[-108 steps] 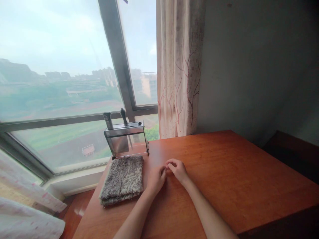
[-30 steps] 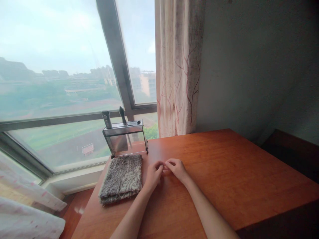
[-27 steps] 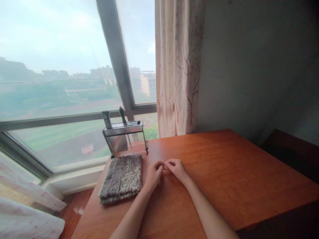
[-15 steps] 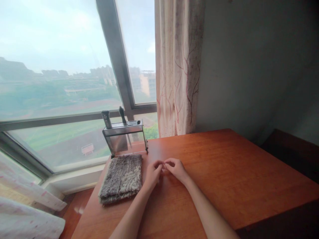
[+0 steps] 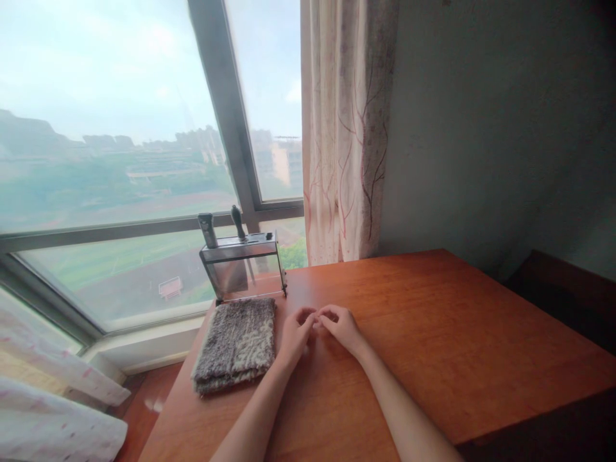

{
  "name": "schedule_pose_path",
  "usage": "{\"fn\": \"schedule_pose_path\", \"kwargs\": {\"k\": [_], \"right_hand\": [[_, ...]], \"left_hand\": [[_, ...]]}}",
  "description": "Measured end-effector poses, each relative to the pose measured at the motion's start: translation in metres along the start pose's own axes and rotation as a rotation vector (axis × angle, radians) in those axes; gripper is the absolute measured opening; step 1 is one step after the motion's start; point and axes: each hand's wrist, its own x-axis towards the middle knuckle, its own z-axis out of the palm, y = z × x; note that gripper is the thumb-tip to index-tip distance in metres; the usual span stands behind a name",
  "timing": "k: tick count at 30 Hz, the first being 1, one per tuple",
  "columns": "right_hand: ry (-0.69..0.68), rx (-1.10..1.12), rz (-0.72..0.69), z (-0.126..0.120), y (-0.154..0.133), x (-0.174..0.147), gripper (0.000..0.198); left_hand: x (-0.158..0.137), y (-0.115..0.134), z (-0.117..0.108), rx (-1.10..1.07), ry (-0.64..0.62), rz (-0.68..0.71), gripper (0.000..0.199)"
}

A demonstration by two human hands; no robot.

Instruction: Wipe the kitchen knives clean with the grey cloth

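Observation:
My left hand (image 5: 297,330) and my right hand (image 5: 341,327) meet fingertip to fingertip, low over the wooden table (image 5: 433,359). Both have curled fingers, with thumb and index tips drawn together in a pinch. Whatever lies between the tips, if anything, is too small to make out. Just left of my left hand is a folded, shaggy grey-and-white cloth (image 5: 235,346), which neither hand touches. Behind the cloth stands a clear-sided knife block (image 5: 238,240) with a metal frame; two dark handles stick up from its top.
Large windows (image 5: 120,160) fill the left and back. A patterned curtain (image 5: 344,141) hangs behind the table's far edge, and another curtain (image 5: 52,417) reaches in at lower left. A dark wall (image 5: 481,128) rises at the back right.
The view has shifted very slightly. Both hands keep the same pose, and the cloth and knife block stay where they were.

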Motion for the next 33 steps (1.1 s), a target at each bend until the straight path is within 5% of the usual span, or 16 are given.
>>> {"fn": "schedule_pose_path", "kwargs": {"k": [5, 33], "right_hand": [[-0.024, 0.057, 0.02, -0.0007, 0.0001, 0.0006, 0.017], [-0.025, 0.108, 0.047, -0.0001, -0.0006, 0.0008, 0.022]], "left_hand": [[-0.0042, 0.0034, 0.0038, 0.18, -0.044, 0.12, 0.026], [-0.0034, 0.0001, 0.0045, 0.189, -0.016, 0.095, 0.024]]}}
